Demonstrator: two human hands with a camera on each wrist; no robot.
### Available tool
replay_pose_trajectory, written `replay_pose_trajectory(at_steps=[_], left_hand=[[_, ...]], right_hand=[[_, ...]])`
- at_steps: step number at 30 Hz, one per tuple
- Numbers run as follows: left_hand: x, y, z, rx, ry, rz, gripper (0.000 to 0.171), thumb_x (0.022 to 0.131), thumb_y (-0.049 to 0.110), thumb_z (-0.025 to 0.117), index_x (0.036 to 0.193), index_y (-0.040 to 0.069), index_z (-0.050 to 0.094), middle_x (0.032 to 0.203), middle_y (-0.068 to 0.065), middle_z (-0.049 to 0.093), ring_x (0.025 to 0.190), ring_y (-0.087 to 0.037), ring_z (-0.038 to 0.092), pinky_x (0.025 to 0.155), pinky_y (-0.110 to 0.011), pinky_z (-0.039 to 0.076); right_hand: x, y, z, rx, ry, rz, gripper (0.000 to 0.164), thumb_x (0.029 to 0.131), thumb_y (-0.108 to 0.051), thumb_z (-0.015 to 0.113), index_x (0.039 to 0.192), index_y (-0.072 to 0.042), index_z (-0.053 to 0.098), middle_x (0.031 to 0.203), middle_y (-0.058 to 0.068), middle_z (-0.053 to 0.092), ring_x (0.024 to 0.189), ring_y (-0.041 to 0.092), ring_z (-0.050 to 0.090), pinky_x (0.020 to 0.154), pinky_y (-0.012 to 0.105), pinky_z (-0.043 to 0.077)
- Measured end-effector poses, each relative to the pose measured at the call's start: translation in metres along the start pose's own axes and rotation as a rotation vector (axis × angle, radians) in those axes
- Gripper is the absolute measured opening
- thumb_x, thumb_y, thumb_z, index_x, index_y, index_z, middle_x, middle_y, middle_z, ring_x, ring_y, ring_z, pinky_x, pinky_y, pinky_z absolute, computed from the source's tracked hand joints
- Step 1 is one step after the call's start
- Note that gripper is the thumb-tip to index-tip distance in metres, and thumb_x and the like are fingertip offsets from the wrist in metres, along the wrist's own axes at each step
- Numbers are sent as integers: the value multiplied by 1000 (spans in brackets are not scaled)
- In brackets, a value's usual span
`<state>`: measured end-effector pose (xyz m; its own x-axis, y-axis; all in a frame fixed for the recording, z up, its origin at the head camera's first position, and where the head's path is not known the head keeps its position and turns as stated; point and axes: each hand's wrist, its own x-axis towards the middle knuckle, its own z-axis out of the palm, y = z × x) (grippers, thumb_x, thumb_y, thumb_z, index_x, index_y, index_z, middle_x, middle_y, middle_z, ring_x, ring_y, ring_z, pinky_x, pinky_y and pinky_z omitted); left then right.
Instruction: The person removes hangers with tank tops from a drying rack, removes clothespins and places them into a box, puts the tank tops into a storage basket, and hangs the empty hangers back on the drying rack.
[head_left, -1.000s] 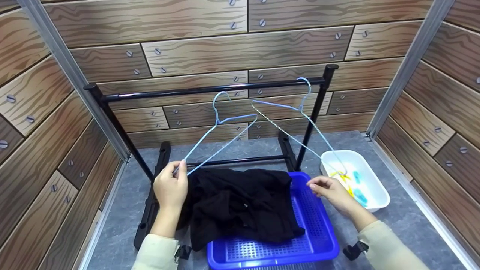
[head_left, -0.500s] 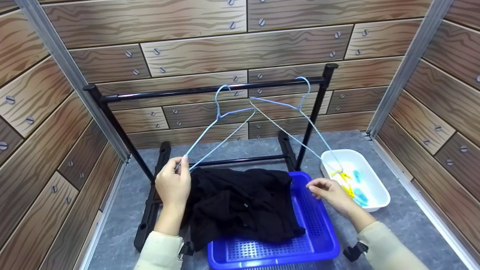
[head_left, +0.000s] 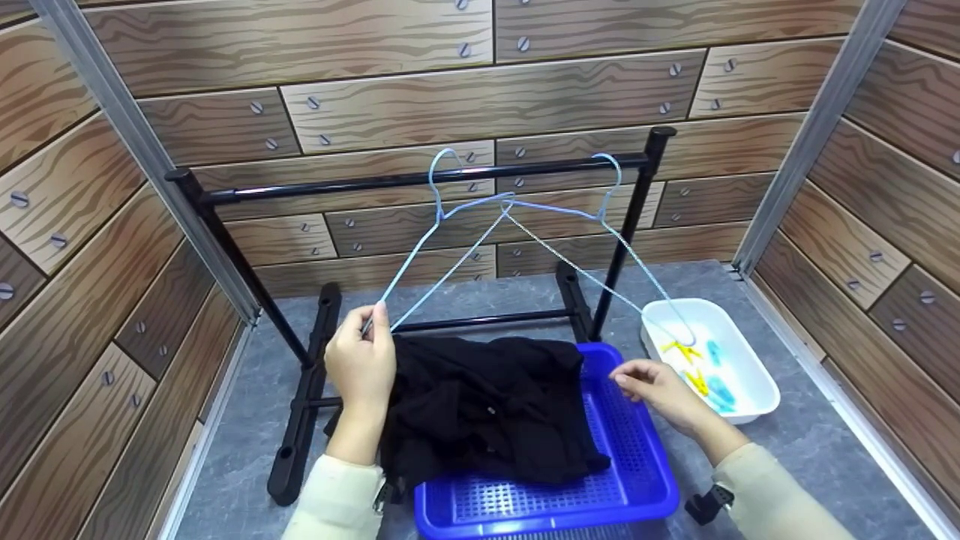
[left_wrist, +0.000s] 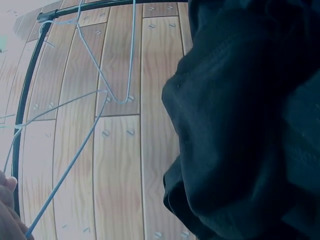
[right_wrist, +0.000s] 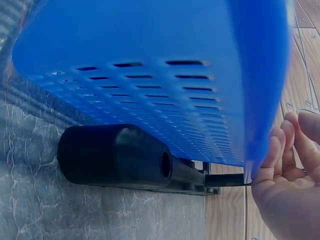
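My left hand (head_left: pixel 361 364) pinches the lower left corner of a light-blue wire hanger (head_left: pixel 439 214). That hanger's hook overlaps the black top rail (head_left: pixel 330 185), and its far corner meets a second light-blue hanger (head_left: pixel 602 214) in the head view. The second one hangs by its hook near the rail's right end. In the left wrist view my left hand (left_wrist: pixel 10 212) shows only at the lower left edge, at the hanger wire (left_wrist: pixel 70 167). My right hand (head_left: pixel 664 390) holds nothing; its fingers bend loosely beside the right rim of the blue basket (head_left: pixel 667 480).
Black clothing (head_left: pixel 495 420) lies heaped over the basket, in front of the rack. To the right stands a white tub (head_left: pixel 765 397) with yellow clothespins (head_left: pixel 697 382) and blue-green pieces (head_left: pixel 720 394). The rack's black feet (head_left: pixel 289 457) stand on the grey floor.
My left hand has moved slightly up and right, lifting the hanger until its hook, first below and in front of the rail, rises above it. The right hand stays almost still.
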<state>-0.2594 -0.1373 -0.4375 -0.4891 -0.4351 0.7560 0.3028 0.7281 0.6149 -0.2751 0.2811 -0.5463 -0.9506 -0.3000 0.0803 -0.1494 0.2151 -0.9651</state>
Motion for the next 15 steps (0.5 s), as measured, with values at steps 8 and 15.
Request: replay_pose_trajectory(at_steps=[8, 15], left_hand=[[0, 4, 7, 20, -5, -43, 21, 86, 30, 62, 78, 13, 69, 54, 3, 51, 47, -13, 44, 44, -33, 35], [-4, 3, 15, 1, -48, -52, 19, 87, 28, 62, 79, 11, 68, 55, 2, 54, 48, -17, 48, 49, -37, 39]], right_hand=[[1, 0, 1, -2, 3, -11, 25, 90, -12, 58, 101, 10, 59, 83, 18, 58, 68, 10, 55, 62, 25, 48], [0, 2, 2, -10, 4, 12, 26, 90, -14, 57, 102, 9, 59, 81, 8, 57, 69, 11, 54, 63, 25, 47]])
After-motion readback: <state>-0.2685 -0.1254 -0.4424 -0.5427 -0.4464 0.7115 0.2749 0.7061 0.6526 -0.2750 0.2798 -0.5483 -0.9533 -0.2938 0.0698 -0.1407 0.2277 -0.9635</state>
